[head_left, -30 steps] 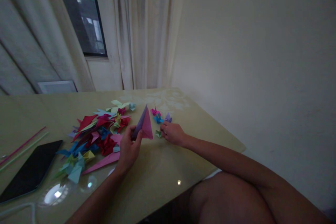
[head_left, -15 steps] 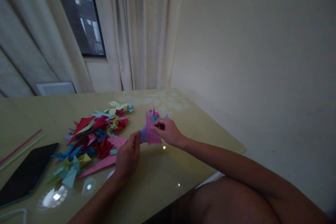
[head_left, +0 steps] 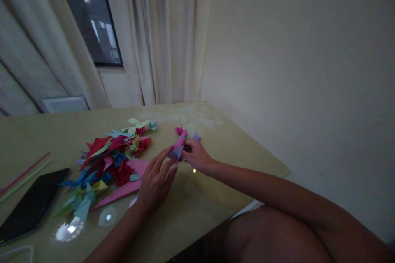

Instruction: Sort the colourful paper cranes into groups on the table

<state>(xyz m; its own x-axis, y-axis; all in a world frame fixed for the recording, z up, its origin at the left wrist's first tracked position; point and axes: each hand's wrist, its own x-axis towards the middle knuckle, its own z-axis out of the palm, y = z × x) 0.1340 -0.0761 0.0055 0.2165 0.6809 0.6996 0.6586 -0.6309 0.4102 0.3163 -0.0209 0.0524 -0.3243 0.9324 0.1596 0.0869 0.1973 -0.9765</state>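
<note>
A folded piece of pink and lilac origami paper [head_left: 177,150] is held just above the table, in the middle of the view. My right hand [head_left: 197,157] pinches its right side between thumb and fingers. From the left, my left hand [head_left: 156,178] reaches to the paper with its fingers stretched out and thumb apart, the fingertips at the paper's near edge. Behind the paper lie a small magenta folded piece [head_left: 180,130] and a lilac one [head_left: 196,136]. Part of the held paper is hidden by my right fingers.
To the left is a heap of colourful folded paper pieces [head_left: 120,154]. A dark phone or tablet [head_left: 31,205] lies nearer, with a pink stick [head_left: 26,172] and a pale green stick [head_left: 27,180] beside it. The table [head_left: 243,160] meets a wall at right.
The paper has turned and looks narrower; its wide pink face no longer shows. My left fingers have opened out from their grip and moved right. My right hand stays about in place.
</note>
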